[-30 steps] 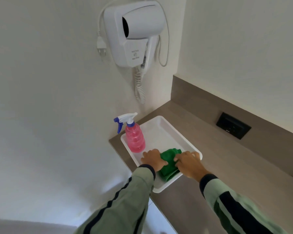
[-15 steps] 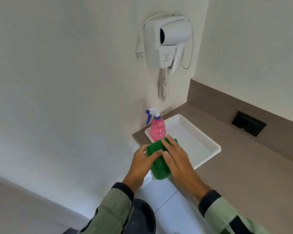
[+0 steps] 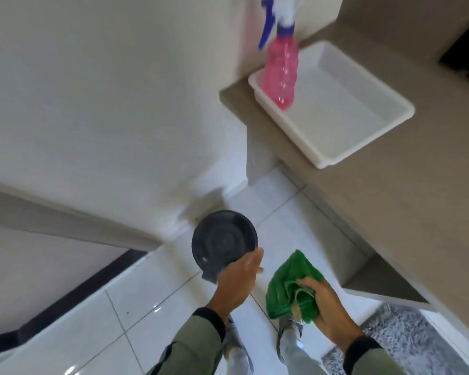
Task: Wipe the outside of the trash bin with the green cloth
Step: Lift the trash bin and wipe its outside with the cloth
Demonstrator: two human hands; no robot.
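A small dark grey round trash bin (image 3: pixel 224 243) with a lid stands on the white tiled floor by the wall, seen from above. My left hand (image 3: pixel 238 280) reaches down to its near rim, fingers apart, touching or just over the edge. The green cloth (image 3: pixel 290 286) hangs bunched in my right hand (image 3: pixel 325 307), held to the right of the bin and apart from it.
A brown counter (image 3: pixel 390 185) runs along the right, carrying a white tray (image 3: pixel 363 147) with a pink spray bottle (image 3: pixel 280 69) standing in it. A grey speckled mat (image 3: pixel 406 339) lies at lower right. My shoes (image 3: pixel 290 326) show below the cloth.
The view has swung down from the counter to the floor. The cloth has left the tray and now hangs in my right hand alone; my left hand has dropped to the bin.
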